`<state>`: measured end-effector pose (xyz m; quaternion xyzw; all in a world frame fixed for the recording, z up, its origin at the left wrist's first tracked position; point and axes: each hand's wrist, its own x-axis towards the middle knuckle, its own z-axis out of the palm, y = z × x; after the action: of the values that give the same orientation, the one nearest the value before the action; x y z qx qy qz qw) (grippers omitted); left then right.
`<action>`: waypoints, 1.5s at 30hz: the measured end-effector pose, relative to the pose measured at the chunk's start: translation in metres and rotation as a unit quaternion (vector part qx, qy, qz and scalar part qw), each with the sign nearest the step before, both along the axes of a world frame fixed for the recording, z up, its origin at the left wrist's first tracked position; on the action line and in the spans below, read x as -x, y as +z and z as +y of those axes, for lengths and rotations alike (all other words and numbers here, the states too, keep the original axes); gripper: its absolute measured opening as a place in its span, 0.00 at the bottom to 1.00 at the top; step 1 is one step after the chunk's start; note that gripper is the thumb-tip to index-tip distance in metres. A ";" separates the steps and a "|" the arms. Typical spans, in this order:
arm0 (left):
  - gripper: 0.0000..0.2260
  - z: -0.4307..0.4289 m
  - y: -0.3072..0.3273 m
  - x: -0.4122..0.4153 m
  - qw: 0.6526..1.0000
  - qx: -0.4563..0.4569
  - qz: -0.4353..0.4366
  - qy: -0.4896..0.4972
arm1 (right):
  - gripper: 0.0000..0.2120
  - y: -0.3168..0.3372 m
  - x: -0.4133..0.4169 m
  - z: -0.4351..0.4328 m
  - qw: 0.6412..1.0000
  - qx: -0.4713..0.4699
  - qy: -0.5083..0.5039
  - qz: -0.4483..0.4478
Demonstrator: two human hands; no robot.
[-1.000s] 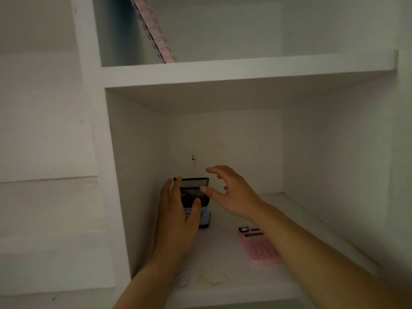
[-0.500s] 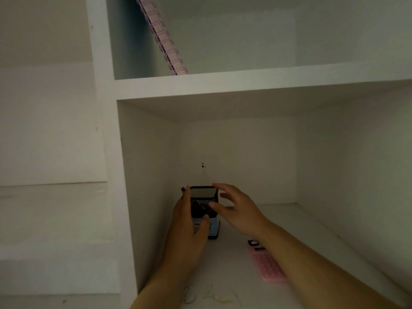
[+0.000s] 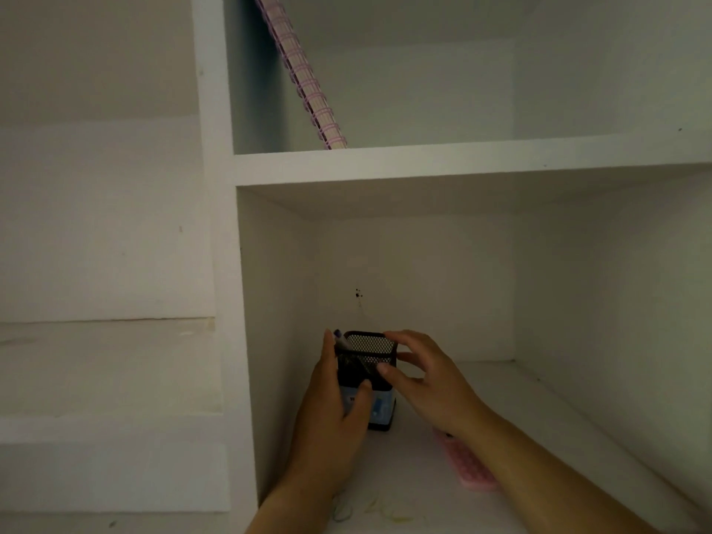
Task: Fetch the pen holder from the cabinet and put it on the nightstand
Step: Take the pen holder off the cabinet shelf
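A black mesh pen holder [image 3: 369,356] with a pale blue label low on its front stands on the lower shelf [image 3: 501,387] of the white cabinet, near the left wall. A pen tip shows at its left rim. My left hand [image 3: 331,414] wraps its left side, thumb across the front. My right hand [image 3: 424,375] touches the holder's right side, with its fingers at the rim and its thumb on the front mesh. The holder's base rests on the shelf.
A pink calculator [image 3: 468,466] lies flat on the shelf under my right forearm. Rubber bands and yellowish scraps [image 3: 358,508] lie at the shelf's front. A pink spiral notebook [image 3: 308,86] leans on the upper shelf. The cabinet's side panel [image 3: 223,302] stands to the left.
Both hands have closed in on the pen holder: the right hand, hovering apart a second ago, now touches its right side. The view has shifted closer and slightly up.
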<state>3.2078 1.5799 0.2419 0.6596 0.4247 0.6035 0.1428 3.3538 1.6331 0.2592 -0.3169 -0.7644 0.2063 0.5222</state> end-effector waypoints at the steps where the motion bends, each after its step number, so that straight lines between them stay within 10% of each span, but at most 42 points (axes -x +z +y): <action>1: 0.32 0.000 0.000 0.000 1.000 0.000 0.001 0.001 | 0.20 0.000 0.002 0.000 1.000 0.005 0.006 -0.005; 26: 0.31 -0.031 0.017 -0.010 1.000 0.015 0.002 -0.001 | 0.17 0.027 -0.013 -0.036 1.000 0.007 -0.009 0.029; 45: 0.27 -0.324 -0.076 0.104 0.986 0.087 0.053 0.133 | 0.15 -0.059 0.067 -0.301 0.988 0.078 0.102 0.086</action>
<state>3.1039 1.2563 0.1659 0.6133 0.5665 0.5420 0.0957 3.2870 1.3317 0.2006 -0.2580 -0.7266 0.3445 0.5355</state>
